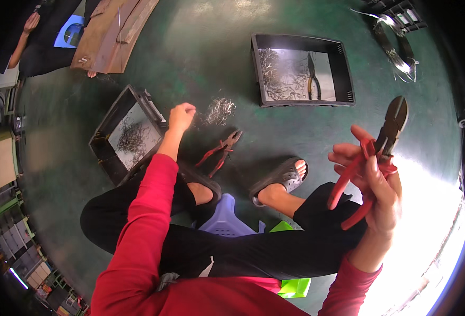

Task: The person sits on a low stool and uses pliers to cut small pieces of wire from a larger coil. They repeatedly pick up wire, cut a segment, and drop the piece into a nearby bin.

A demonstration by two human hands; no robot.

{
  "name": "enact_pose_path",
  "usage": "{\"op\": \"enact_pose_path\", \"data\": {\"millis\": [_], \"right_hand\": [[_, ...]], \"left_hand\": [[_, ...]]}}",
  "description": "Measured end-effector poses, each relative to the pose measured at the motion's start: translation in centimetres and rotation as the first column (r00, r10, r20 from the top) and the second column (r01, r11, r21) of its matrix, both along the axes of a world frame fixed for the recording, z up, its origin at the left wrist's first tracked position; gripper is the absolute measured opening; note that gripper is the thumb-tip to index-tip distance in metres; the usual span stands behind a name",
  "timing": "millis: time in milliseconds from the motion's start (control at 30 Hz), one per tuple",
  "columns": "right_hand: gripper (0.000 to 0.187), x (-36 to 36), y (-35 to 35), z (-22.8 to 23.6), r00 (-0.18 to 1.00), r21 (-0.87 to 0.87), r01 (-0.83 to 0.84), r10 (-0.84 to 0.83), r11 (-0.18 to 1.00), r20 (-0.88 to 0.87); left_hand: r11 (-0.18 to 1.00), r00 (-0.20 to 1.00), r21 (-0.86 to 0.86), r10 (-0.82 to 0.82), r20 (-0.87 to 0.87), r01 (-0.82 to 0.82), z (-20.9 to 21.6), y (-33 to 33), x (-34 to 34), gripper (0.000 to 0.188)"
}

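Observation:
My right hand (384,197) grips a pair of diagonal cutting pliers (393,124) by its red handles, with the dark jaws pointing up and away from me. My left hand (181,117) reaches forward over the floor with its fingertips pinched together. Whatever it may hold is too small to make out. Just right of that hand lies a small loose pile of bent silvery wire pieces (221,111). Combination pliers (225,147) with red handles rest on the floor between my feet and the pile, handles spread.
Left stands a black crate (104,125) with wire pieces inside; another black crate (302,103) ahead holds more, plus long-nose pliers (311,73). A wire coil (396,50) lies far right. A purple plastic stool (224,218) is beneath me. At far left, another person sits beside wooden boards (111,39).

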State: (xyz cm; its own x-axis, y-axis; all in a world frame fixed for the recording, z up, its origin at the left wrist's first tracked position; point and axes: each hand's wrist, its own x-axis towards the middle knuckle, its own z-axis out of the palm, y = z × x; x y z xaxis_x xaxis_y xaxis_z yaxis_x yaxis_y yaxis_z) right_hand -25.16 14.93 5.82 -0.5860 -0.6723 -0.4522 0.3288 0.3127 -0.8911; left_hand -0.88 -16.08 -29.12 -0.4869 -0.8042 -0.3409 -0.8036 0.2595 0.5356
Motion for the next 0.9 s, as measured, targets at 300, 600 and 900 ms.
{"op": "enact_pose_path", "data": {"millis": [300,600,900], "right_hand": [[0.062,0.5,-2.5,-0.6,0.998,0.018,-0.069,0.069,0.997,0.003],[0.055,0.6,-3.2,-2.7,0.970,0.102,-0.233,0.238,0.967,-0.039],[0.047,3.2,-4.8,-2.6,0.792,0.192,-0.610,0.601,0.769,0.110]], "left_hand": [[0.903,0.920,-0.179,-0.389,0.050,0.392,-4.8,-0.4,-0.1,0.013],[0.986,0.970,0.166,0.060,-0.237,-0.020,-1.9,-0.3,-0.4,0.016],[0.857,0.580,0.511,0.386,-0.717,0.062,18.2,7.3,-3.8,0.020]]}}
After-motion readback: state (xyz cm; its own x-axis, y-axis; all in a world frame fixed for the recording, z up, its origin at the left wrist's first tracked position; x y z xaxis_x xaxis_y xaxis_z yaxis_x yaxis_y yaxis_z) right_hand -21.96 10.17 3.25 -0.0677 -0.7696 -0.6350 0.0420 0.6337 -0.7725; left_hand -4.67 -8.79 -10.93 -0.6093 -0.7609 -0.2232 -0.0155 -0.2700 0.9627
